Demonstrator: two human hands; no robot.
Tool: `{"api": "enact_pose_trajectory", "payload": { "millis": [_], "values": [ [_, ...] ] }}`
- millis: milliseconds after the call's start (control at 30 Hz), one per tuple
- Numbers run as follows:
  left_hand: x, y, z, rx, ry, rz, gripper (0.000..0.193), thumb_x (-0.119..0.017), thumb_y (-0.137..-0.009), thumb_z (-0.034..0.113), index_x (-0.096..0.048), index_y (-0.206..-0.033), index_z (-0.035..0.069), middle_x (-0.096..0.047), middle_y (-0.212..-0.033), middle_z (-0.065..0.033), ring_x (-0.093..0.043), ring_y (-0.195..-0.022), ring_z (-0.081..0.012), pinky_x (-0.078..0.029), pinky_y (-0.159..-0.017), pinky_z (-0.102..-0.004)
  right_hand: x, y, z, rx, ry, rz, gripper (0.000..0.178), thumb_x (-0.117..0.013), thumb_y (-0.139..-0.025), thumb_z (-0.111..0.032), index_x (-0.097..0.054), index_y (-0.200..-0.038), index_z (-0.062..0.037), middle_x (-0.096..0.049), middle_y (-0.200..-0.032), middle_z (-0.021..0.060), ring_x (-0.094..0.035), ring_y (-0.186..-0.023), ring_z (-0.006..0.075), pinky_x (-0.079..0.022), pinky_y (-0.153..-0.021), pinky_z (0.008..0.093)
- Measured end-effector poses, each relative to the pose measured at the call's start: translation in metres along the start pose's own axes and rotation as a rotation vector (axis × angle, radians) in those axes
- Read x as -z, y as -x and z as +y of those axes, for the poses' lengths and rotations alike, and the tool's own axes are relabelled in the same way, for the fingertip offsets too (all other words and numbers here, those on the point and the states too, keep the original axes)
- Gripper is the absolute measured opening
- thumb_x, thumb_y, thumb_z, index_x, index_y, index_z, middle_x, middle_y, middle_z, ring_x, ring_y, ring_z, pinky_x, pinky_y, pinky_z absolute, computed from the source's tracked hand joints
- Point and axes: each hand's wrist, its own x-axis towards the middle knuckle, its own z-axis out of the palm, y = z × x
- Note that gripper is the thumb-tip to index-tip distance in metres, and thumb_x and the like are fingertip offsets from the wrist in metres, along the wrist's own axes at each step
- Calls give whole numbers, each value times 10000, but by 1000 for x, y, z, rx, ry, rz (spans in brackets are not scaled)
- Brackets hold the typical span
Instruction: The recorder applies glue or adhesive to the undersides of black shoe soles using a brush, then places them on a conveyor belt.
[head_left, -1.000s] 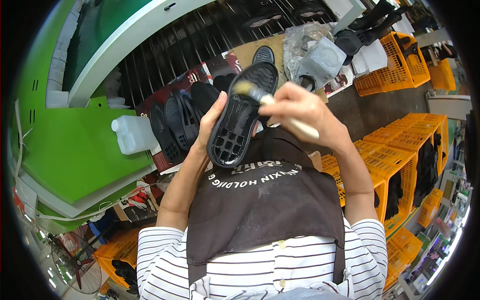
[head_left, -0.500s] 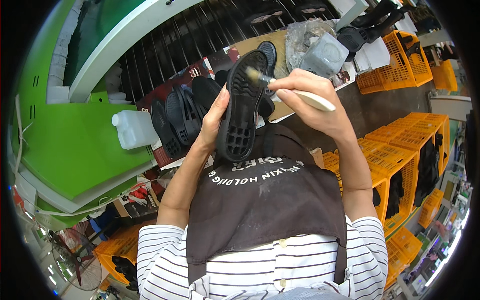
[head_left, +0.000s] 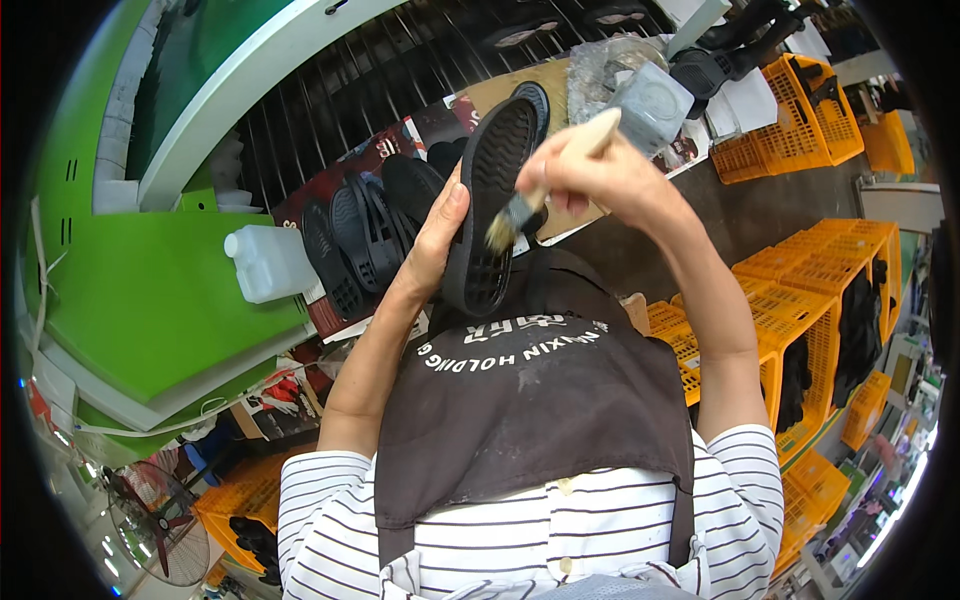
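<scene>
My left hand (head_left: 440, 232) grips the edge of a black shoe sole (head_left: 492, 160), held tilted up in front of the apron. The sole's inner side, with ridges and a grid of square hollows, faces up and to the right. In my right hand (head_left: 598, 172) is a paintbrush (head_left: 517, 215) with a pale handle pointing up. Its bristles are at the sole's heel half, over or touching the inside; motion blur hides which. Several more black soles (head_left: 365, 228) lie on the bench left of my left hand. Another sole (head_left: 532, 98) shows behind the held one.
A white plastic jug (head_left: 268, 262) stands left of the soles on the green machine's ledge. A clear square container (head_left: 652, 105) sits beside crumpled plastic (head_left: 610, 75) at the far right of the bench. Orange crates (head_left: 790, 310) with black items line the right side. Metal rods (head_left: 370, 70) span the back.
The brush has swept from the toe half down toward the heel, and its handle has swung upward. The sole has tilted more onto its edge in my left hand.
</scene>
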Motion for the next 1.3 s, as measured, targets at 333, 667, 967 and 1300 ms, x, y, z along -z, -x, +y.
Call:
{"api": "enact_pose_trajectory", "payload": {
  "millis": [333, 667, 967, 1300],
  "values": [
    [10, 9, -1, 104, 358, -31, 577, -283, -1004, 492, -511, -1244, 19, -642, -997, -138, -652, -824, -202, -549, -736, -316, -4, -12, 12, 766, 821, 162, 150, -651, -773, -55, -647, -923, -58, -560, -753, 91, -599, -700, 274, -498, -622, 369],
    [17, 0, -5, 222, 536, 9, 699, -219, -999, 542, -581, -1118, -44, -652, -867, -161, -636, -744, -212, -534, -704, -333, -24, 27, 4, 766, 510, -446, 198, -647, -800, -64, -654, -996, -85, -527, -825, 81, -585, -747, 260, -486, -638, 347],
    [14, -13, -7, 145, 510, 68, 639, -248, -1006, 527, -595, -1080, -5, -660, -850, -136, -640, -730, -192, -530, -684, -308, -24, 23, 5, 696, 478, -237, 199, -693, -792, -41, -654, -983, -79, -566, -806, 79, -601, -717, 261, -490, -615, 350],
    [3, -15, -21, 192, 609, 150, 644, -197, -1008, 524, -536, -1225, 22, -658, -1027, -148, -667, -861, -223, -557, -767, -350, 26, 45, 32, 608, -94, 412, 154, -595, -876, -30, -674, -974, 59, -612, -815, 107, -552, -685, 144, -446, -608, 260]
  ]
}}
